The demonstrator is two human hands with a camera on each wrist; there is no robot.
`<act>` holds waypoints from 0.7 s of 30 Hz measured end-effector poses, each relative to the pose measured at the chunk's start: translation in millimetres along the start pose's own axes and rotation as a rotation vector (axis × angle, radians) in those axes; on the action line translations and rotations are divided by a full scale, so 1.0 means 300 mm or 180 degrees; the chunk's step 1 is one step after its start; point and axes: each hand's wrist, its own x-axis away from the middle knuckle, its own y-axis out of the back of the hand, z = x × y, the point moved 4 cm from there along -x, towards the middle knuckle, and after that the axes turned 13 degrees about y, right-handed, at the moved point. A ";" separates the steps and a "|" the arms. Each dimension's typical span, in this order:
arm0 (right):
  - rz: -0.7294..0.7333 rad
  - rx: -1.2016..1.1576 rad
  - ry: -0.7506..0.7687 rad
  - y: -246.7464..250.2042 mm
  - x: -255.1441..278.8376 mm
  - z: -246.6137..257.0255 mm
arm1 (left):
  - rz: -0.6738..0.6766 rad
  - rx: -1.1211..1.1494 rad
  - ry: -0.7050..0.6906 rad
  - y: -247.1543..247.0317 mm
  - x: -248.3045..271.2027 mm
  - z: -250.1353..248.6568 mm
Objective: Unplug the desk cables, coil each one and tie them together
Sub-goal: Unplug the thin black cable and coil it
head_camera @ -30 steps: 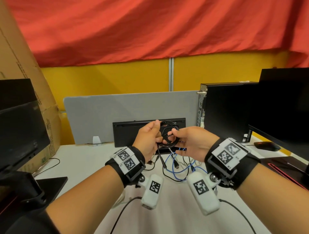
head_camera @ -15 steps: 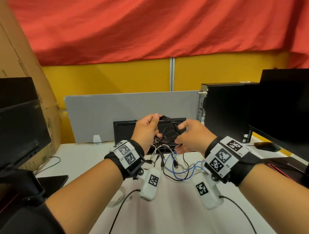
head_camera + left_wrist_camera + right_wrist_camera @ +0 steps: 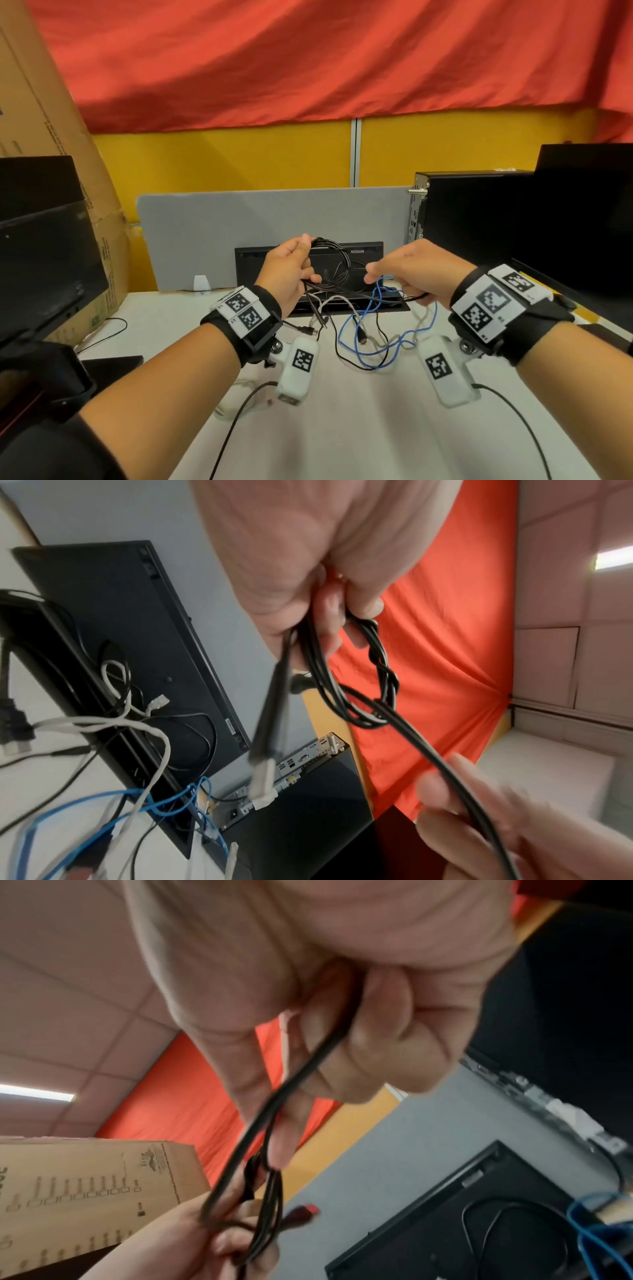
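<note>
Gripping one coiled black cable (image 3: pixel 329 265), the left hand (image 3: pixel 286 274) curled its fingers (image 3: pixel 363 599); the right hand (image 3: pixel 416 270) pinched its tail, apparently; blue cable (image 3: pixel 366 329) below.

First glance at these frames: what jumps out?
Two raised hands at centre: the left hand grips a black cable coil above the desk, while the right hand pinches a strand running off it. Under them a loose tangle of blue cable and white cable sprawls on the white desk. A red curtain fills the top above a yellow wall.
</note>
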 end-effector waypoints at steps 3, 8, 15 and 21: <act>0.0246 0.0376 0.0140 0.030 0.007 0.006 | -0.0167 -0.0309 -0.0080 0.019 -0.006 -0.016; -0.0330 -0.0577 0.0351 0.065 0.002 -0.002 | -0.0477 -0.0455 -0.0152 0.055 -0.015 -0.022; -0.0599 -0.0013 0.0472 0.045 -0.008 -0.033 | -0.0586 -0.0139 0.0013 0.063 -0.020 0.006; -0.0186 -0.0153 0.0443 -0.079 -0.007 -0.026 | -0.0461 0.0216 0.0144 -0.019 0.010 0.021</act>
